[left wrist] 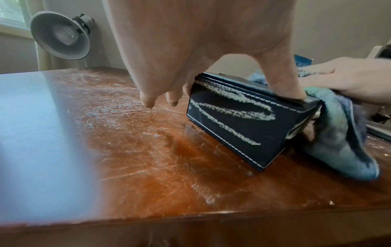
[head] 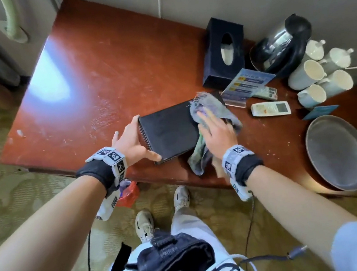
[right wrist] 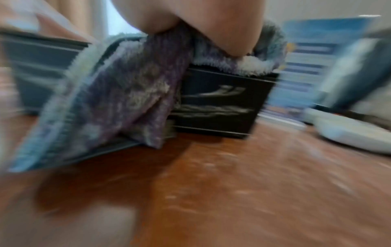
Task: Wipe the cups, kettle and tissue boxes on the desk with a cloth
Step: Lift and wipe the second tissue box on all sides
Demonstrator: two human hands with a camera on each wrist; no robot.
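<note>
Tissue box [head: 168,134] lies flat on the desk [head: 96,78]; the left hand [head: 131,140] fingers grasp its end to steady it, while the right hand [head: 217,130], fingers flat, presses the cloth [head: 210,105] across the top.

Head view: high above the desk [head: 118,74], facing steeply down, both forearms entering from the lower edge. Left wrist view: low, just over the desk top, looking along the left hand [left wrist: 180,41] at the black box [left wrist: 243,127], very near, centre right. Right wrist view: low, even closer, blurred, facing the box side-on, cloth [right wrist: 127,93] hanging at left. Shared by all three: box, cloth, desk top, blue card [right wrist: 306,66].
</note>
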